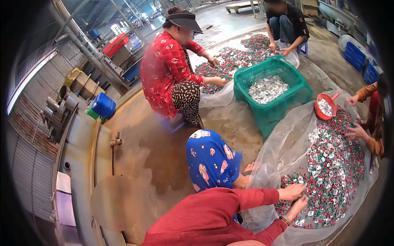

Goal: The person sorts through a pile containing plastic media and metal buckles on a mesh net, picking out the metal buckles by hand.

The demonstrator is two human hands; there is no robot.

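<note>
My left hand (292, 191), in a red sleeve, reaches over a spread of small red and green pellets (287, 179) mixed with silver looped metal pieces (327, 153). Its fingers are drawn together, pointing at the pile. Just below it, my right hand (297, 206) bends its fingers at the same spot, a bracelet on the wrist. Whatever either hand pinches is too small to make out. Pellets and metal pieces lie on a pale mesh sheet (283, 145). Beside my arms is my knee in blue cartoon-print cloth (211, 160).
A green mesh-lined basket (262, 108) holds silver pieces. A red scoop (322, 114) with more pieces rests on the sheet's far edge. Another person's hands (357, 132) work at the right. Two people crouch at a second pile (230, 61). A blue drum (103, 105) stands left.
</note>
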